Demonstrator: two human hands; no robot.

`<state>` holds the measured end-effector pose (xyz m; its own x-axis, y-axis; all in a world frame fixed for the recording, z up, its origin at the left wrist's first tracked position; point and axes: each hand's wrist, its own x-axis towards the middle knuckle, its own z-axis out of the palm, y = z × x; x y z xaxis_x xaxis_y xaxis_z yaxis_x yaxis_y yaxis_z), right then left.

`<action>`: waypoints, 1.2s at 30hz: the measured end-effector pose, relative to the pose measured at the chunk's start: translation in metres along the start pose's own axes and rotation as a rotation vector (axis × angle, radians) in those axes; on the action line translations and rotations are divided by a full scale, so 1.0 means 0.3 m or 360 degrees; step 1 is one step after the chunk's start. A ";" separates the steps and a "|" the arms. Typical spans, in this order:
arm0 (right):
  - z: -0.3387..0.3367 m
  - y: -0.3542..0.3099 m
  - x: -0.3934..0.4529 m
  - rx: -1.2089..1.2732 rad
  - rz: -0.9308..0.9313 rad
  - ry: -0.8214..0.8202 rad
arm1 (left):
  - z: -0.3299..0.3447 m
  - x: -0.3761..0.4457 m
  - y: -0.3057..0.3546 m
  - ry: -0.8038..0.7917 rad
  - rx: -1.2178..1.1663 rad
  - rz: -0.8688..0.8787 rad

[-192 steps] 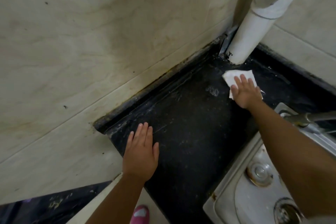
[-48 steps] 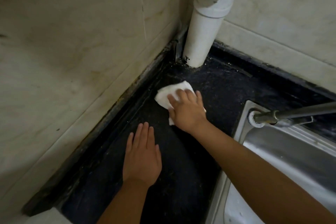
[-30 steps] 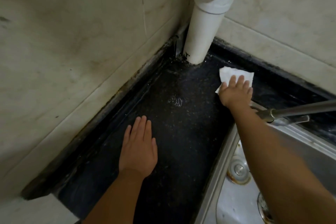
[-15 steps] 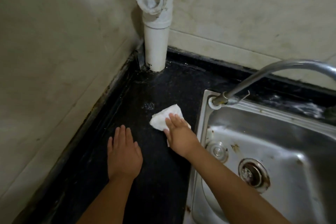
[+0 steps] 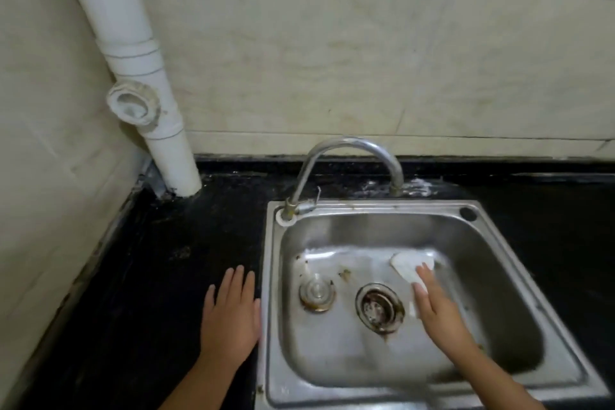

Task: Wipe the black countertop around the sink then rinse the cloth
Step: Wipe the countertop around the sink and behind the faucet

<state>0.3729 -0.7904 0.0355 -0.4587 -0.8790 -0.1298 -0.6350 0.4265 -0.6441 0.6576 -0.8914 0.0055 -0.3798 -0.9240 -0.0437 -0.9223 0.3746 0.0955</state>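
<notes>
Pressing flat on the cloth point(image 5: 411, 268), the right hand point(image 5: 436, 306) reaches down into the sink point(image 5: 332, 353), fingers straight and together, nothing gripped. Cloth is white, crumpled, lying on the basin floor toward the far right side, just right of the drain point(image 5: 379, 307); its far edge shows beyond the fingertips, the near part is hidden under the palm. Left hand point(image 5: 231, 319) rests palm-down on the black tabletop point(image 5: 139, 293), fingers straight and slightly spread, thumb edge just beside the sink's left rim. A smaller round fitting point(image 5: 316, 291) sits on the basin floor left of the drain, with brown staining around both. Faucet point(image 5: 346, 163) rises from the sink's far left corner and arches right, its spout ending over the back rim. No water stream can be made out. White residue point(image 5: 412, 188) streaks the tabletop behind the sink near the spout. A white pipe point(image 5: 146, 103) with a round side cap stands in the far left corner, meeting the tabletop where two pale tiled walls point(image 5: 332, 43) join.
</notes>
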 end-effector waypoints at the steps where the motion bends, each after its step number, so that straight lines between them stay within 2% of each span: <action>1: -0.061 0.032 0.019 0.0016 0.0036 0.0031 | 0.005 0.017 0.053 -0.0088 -0.0051 0.0056; 4: -0.221 0.137 0.120 -0.0009 0.0066 0.0112 | 0.017 0.076 0.239 -0.0080 -0.0049 0.0181; 7: -0.354 0.259 0.281 -0.0103 0.0014 0.0186 | 0.033 0.152 0.455 -0.0061 -0.0161 0.0182; 10: -0.490 0.387 0.481 -0.0190 -0.0048 0.0164 | 0.047 0.251 0.670 -0.0143 -0.0196 0.0065; 13: -0.596 0.493 0.683 -0.0370 -0.0209 0.0028 | 0.095 0.363 0.823 -0.0184 -0.0244 -0.0134; 17: -0.653 0.570 0.912 -0.0520 -0.0458 -0.0128 | 0.171 0.539 0.960 -0.0097 -0.0280 -0.0284; 19: -0.627 0.570 1.004 -0.0573 -0.0573 -0.0232 | 0.187 0.625 0.999 -0.0025 -0.0284 -0.0267; 24: -0.421 0.536 1.114 -0.0803 -0.0716 -0.0827 | 0.221 0.743 1.054 -0.0026 -0.0211 -0.0380; 28: -0.386 0.530 1.153 -0.0926 -0.0858 -0.0872 | 0.258 0.750 1.057 0.0007 -0.0190 -0.0386; 32: -0.487 0.660 1.141 -0.0911 -0.0992 -0.0911 | 0.262 0.758 1.054 0.0041 -0.0162 -0.0359; 36: -0.661 0.832 1.153 -0.0979 -0.0784 -0.0816 | 0.217 0.804 1.050 0.0016 -0.0100 -0.0474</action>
<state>-0.0676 -0.9458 -0.0209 0.1857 -0.9147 -0.3590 -0.9688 -0.1095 -0.2222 0.2707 -0.9914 -0.0397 -0.0920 -0.9934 -0.0690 -0.9866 0.0816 0.1412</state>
